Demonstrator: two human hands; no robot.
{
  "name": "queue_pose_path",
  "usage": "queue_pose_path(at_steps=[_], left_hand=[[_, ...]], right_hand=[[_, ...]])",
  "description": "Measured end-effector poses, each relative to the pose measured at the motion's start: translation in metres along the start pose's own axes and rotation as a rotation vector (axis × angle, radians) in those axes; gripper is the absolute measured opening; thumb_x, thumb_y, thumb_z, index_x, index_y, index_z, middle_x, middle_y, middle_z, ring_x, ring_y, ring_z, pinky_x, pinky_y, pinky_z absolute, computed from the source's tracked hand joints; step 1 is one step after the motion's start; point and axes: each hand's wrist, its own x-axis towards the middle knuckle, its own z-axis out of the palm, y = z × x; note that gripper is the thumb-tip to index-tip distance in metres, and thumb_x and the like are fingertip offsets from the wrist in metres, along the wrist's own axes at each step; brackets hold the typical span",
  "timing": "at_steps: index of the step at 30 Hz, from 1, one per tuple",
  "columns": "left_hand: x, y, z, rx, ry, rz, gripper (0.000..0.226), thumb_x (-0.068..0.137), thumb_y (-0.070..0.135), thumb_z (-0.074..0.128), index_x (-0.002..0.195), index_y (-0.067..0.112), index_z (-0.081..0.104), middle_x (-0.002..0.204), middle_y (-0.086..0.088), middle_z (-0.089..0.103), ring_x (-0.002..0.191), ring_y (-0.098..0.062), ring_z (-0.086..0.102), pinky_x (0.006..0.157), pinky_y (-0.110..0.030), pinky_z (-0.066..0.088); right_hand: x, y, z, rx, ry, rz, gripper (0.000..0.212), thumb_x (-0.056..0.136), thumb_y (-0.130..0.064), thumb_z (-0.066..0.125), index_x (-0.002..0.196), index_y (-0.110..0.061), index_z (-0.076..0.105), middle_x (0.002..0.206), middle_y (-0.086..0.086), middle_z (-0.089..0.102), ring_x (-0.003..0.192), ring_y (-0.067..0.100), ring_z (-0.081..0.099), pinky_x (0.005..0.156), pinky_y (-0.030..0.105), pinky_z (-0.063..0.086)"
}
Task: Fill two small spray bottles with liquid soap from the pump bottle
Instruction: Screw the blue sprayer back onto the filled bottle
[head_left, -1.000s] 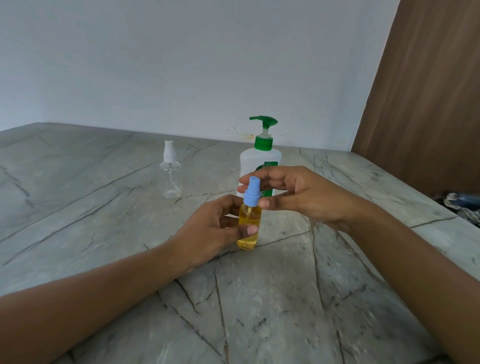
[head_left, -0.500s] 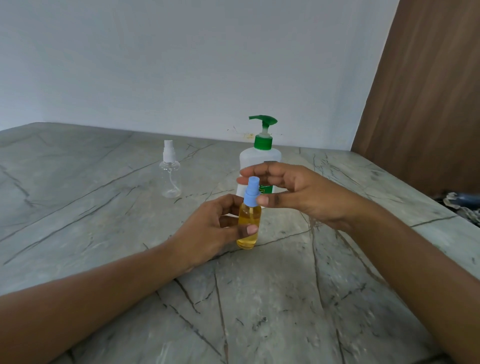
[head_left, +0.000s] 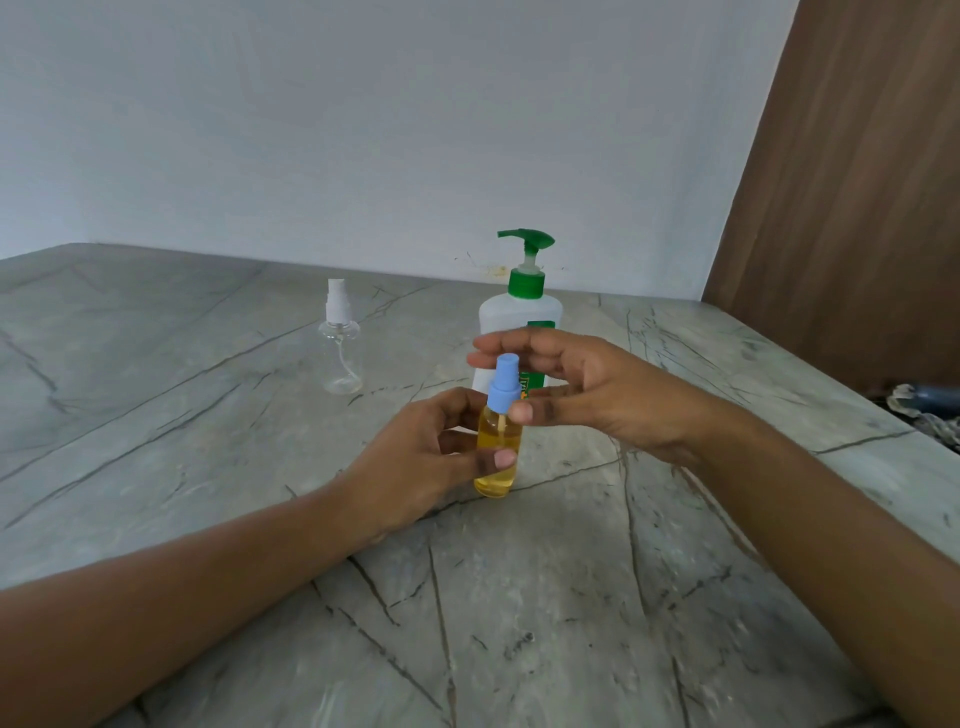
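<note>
A small spray bottle with a blue spray cap holds yellow liquid soap and stands on the marble table. My left hand grips its body. My right hand pinches the blue cap between thumb and fingers. Behind them stands the white pump bottle with a green pump head, partly hidden by my right hand. A second small spray bottle, clear and with a white cap, stands apart at the back left.
A white wall runs behind the table. A brown wooden panel rises at the right. Past the table's right edge lies some crumpled stuff.
My right hand's fingers have shifted slightly round the blue cap. The filled bottle stays in place in my left hand.
</note>
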Motion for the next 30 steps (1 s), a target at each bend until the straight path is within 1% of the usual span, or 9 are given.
queue_pose_path(at_steps=[4,9,13,16,19,24,26,28,30], left_hand=[[0.000,-0.001,0.000,0.010,0.003,0.007,0.048,0.065,0.032,0.077,0.109,0.019,0.060,0.100,-0.001,0.068,0.090,-0.018,0.067,0.087,-0.043,0.052],[-0.001,0.001,0.000,0.039,0.015,-0.001,0.035,0.071,0.022,0.075,0.104,0.018,0.062,0.094,0.001,0.070,0.088,-0.017,0.067,0.088,-0.040,0.052],[-0.002,0.001,0.000,0.023,0.012,0.002,0.036,0.071,0.023,0.075,0.104,0.017,0.062,0.097,-0.002,0.069,0.089,-0.017,0.067,0.085,-0.036,0.052],[-0.001,0.002,0.001,0.011,0.013,0.001,0.037,0.070,0.022,0.074,0.105,0.018,0.062,0.096,-0.001,0.069,0.086,-0.017,0.068,0.083,-0.034,0.053],[-0.001,0.002,0.002,0.024,0.013,0.010,0.046,0.064,0.030,0.073,0.108,0.020,0.061,0.097,0.001,0.069,0.087,-0.016,0.068,0.084,-0.036,0.054],[-0.002,0.003,0.001,0.032,0.021,-0.003,0.034,0.070,0.023,0.075,0.101,0.020,0.063,0.094,0.001,0.071,0.087,-0.014,0.068,0.084,-0.034,0.052],[-0.002,0.004,0.001,0.041,0.017,-0.003,0.040,0.066,0.029,0.074,0.102,0.019,0.063,0.095,0.001,0.071,0.088,-0.015,0.068,0.086,-0.035,0.052],[-0.002,0.005,0.001,0.042,0.016,-0.005,0.044,0.062,0.034,0.072,0.103,0.020,0.063,0.096,0.001,0.070,0.088,-0.014,0.068,0.086,-0.035,0.053],[-0.003,0.005,0.002,0.039,0.021,0.000,0.044,0.063,0.033,0.072,0.104,0.021,0.063,0.097,0.002,0.070,0.087,-0.013,0.068,0.085,-0.034,0.053]], right_hand=[[0.002,0.005,0.004,0.012,0.080,-0.029,0.035,0.082,-0.006,0.069,0.113,-0.019,0.064,0.109,-0.007,0.070,0.103,0.005,0.064,0.091,0.019,0.049],[0.008,0.009,0.021,-0.314,0.408,-0.044,0.040,0.063,-0.038,0.083,0.096,-0.025,0.064,0.089,-0.010,0.067,0.085,0.002,0.061,0.079,0.024,0.050],[0.005,0.004,0.011,-0.133,0.148,0.018,0.067,0.061,-0.041,0.076,0.123,-0.030,0.053,0.121,-0.019,0.058,0.115,-0.004,0.051,0.094,0.025,0.047],[0.002,0.006,0.001,0.007,0.005,-0.001,0.053,0.076,-0.021,0.070,0.127,-0.025,0.053,0.125,-0.011,0.062,0.116,0.001,0.056,0.096,0.022,0.047],[0.003,0.009,0.004,-0.026,0.072,-0.030,0.036,0.080,-0.009,0.070,0.112,-0.022,0.064,0.109,-0.009,0.070,0.104,0.005,0.064,0.094,0.023,0.048],[0.008,0.009,0.018,-0.281,0.378,-0.025,0.037,0.065,-0.033,0.083,0.095,-0.021,0.066,0.091,-0.007,0.069,0.087,0.008,0.063,0.086,0.034,0.051],[0.007,0.006,0.015,-0.252,0.290,-0.009,0.039,0.068,-0.032,0.081,0.102,-0.024,0.063,0.098,-0.011,0.068,0.094,0.002,0.061,0.087,0.029,0.051],[0.005,0.004,0.009,-0.097,0.116,0.003,0.040,0.077,-0.021,0.075,0.115,-0.025,0.061,0.110,-0.013,0.067,0.106,0.000,0.060,0.091,0.023,0.050],[0.002,0.005,0.004,-0.002,0.059,-0.018,0.036,0.084,-0.011,0.067,0.118,-0.022,0.061,0.114,-0.010,0.068,0.109,0.003,0.061,0.092,0.019,0.048]])
